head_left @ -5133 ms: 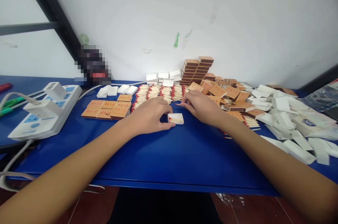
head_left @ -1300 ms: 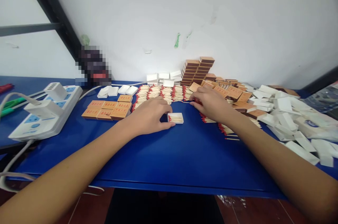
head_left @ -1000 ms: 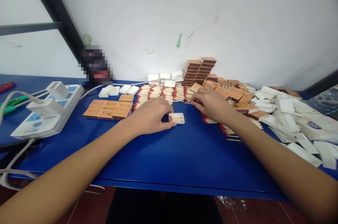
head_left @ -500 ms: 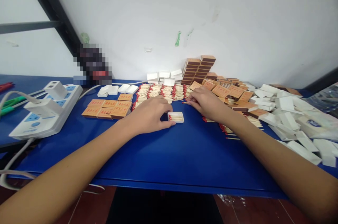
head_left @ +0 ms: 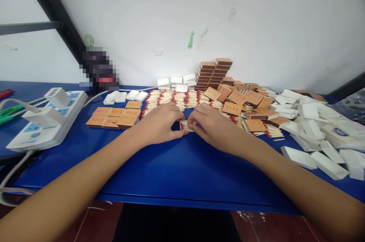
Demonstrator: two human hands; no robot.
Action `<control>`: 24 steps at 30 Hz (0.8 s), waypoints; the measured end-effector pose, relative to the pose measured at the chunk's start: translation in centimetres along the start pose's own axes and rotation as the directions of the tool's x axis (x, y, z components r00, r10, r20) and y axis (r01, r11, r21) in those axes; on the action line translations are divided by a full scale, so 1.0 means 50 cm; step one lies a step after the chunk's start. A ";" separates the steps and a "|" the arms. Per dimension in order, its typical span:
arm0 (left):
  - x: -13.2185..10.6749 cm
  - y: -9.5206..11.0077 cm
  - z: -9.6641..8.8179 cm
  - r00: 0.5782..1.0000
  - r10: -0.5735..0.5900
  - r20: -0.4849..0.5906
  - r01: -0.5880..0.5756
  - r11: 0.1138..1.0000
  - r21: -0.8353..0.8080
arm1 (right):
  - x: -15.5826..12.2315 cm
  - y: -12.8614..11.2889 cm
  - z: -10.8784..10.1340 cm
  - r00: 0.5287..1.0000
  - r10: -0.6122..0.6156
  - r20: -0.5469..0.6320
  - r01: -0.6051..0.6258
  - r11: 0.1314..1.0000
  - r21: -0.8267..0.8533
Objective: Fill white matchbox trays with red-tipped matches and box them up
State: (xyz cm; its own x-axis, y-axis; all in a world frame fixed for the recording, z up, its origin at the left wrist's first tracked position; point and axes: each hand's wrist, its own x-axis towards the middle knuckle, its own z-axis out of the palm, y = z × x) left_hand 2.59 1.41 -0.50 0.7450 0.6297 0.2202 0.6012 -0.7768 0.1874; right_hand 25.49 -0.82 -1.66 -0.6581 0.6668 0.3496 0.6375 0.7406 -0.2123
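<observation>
A small white matchbox tray (head_left: 180, 126) with red-tipped matches (head_left: 184, 124) in it lies on the blue table. My left hand (head_left: 162, 123) grips the tray's left end, thumb in front and fingers behind. Over the right part of the tray, my right hand (head_left: 209, 123) is closed in a pinch, its fingertips down at the matches. It seems to hold a match, mostly hidden by the fingers. Just behind both hands, rows of loose matches (head_left: 171, 97) cover the table.
Closed orange matchboxes (head_left: 114, 113) lie left; more form a stack (head_left: 215, 73) and a loose heap (head_left: 253, 97) behind right. White trays (head_left: 178, 79) stand by the wall. White paper pieces (head_left: 310, 128) pile up at right. A power strip (head_left: 65, 120) lies at left.
My right hand has come left and nearer, from the loose matches with a match at its fingertips to the tray. My left hand still holds the tray in place.
</observation>
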 end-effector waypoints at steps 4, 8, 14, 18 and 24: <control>0.001 0.000 -0.001 1.000 -0.014 0.015 0.014 1.000 -0.012 | 0.004 0.026 0.006 0.997 0.057 -0.046 -0.056 0.998 0.030; -0.001 -0.001 0.001 1.000 -0.021 0.014 0.021 1.000 -0.011 | 0.005 0.098 -0.007 0.978 0.139 -0.158 -0.164 0.973 -0.161; -0.002 0.004 -0.002 0.999 -0.027 0.026 0.027 1.000 -0.009 | 0.003 0.157 -0.009 0.976 0.208 -0.060 -0.216 0.943 -0.252; -0.001 0.005 -0.004 0.999 -0.031 0.032 0.032 0.999 -0.007 | 0.009 0.157 -0.001 0.977 0.209 -0.052 -0.215 0.935 -0.282; -0.001 0.003 -0.004 0.999 -0.028 0.030 0.028 1.000 -0.005 | 0.011 0.168 0.001 0.978 0.204 -0.050 -0.210 0.941 -0.267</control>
State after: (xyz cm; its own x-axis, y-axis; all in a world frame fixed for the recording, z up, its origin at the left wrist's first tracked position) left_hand 2.58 1.24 -0.29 0.7360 0.6508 0.1863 0.6206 -0.7586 0.1983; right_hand 30.43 5.78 -3.31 -0.4933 0.7989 0.3440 0.8448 0.5343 -0.0293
